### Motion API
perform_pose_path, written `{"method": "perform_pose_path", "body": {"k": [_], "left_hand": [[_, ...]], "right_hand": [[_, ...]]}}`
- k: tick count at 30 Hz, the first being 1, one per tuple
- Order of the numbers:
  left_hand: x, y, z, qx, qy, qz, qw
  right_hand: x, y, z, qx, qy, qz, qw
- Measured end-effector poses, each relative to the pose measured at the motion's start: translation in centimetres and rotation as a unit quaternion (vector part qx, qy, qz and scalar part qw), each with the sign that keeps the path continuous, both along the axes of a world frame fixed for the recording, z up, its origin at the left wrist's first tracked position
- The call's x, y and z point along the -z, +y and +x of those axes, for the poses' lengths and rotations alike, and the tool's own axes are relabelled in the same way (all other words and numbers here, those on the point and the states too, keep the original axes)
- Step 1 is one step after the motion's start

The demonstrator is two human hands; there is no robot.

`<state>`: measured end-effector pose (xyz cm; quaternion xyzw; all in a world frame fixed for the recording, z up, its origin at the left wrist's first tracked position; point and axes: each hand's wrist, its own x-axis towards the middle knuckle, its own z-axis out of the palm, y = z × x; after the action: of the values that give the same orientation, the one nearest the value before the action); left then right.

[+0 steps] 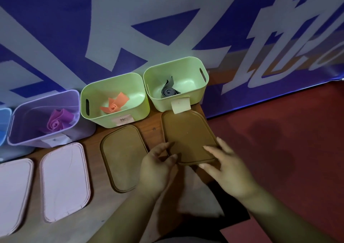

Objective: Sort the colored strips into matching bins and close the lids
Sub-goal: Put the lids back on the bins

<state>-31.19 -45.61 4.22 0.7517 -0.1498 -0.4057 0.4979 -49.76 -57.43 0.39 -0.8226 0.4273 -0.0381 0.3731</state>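
Hands meet at the near edge of the brown lid (188,136), which lies on the worktop (150,123) with its far end touching the green bin (197,86) that holds the grey strip (168,91). The left hand (158,166) pinches the near left corner with curled fingers. The right hand (227,170) pinches the edge, one finger on top and the thumb beneath (grip strength unclear). The blue bin (3,125) is cut off at the left and its contents are hidden. The bin labels are unreadable.

bins (104,116) — row behind | lids (121,157) before them | strips (113,106) in three
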Motion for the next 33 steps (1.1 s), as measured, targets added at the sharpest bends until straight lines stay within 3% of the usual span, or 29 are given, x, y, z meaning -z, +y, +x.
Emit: {"method": "perform_pose_path", "body": {"k": [3, 7, 11, 15, 19, 25, 29, 33], "left_hand": [[-1.8, 0.7, 0.6, -0.004, 0.013, -0.028, 1.000], [-3.6, 1.9, 1.5, 0.002, 0.030, -0.076, 0.997], [-5.0, 3.0, 3.3, 0.029, 0.007, -0.126, 0.992], [-5.8, 3.8, 5.5, 0.111, -0.156, -0.128, 0.973], [-5.4, 4.0, 6.9, 0.148, -0.213, -0.080, 0.962], [-3.9, 2.5, 8.4, 0.134, -0.227, -0.013, 0.965], [-3.3, -0.4, 8.3, 0.113, -0.242, 0.001, 0.964], [-2.1, -4.6, 9.0, 0.118, -0.272, 0.030, 0.955]], "right_hand": [[-1.9, 0.8, 0.7, -0.039, -0.016, -0.159, 0.986], [-5.0, 2.0, 2.6, -0.129, -0.066, -0.217, 0.965], [-8.7, 3.8, 4.5, -0.086, -0.117, -0.200, 0.969], [-10.9, 5.0, 6.0, 0.013, -0.172, -0.201, 0.964], [-11.8, 5.0, 7.6, 0.125, -0.275, -0.075, 0.950], [-12.2, 0.4, 10.0, 0.221, -0.399, 0.077, 0.886], [-11.3, -4.6, 11.1, 0.268, -0.385, 0.082, 0.880], [-9.3, -10.4, 12.4, 0.254, -0.280, 0.027, 0.925]]}}
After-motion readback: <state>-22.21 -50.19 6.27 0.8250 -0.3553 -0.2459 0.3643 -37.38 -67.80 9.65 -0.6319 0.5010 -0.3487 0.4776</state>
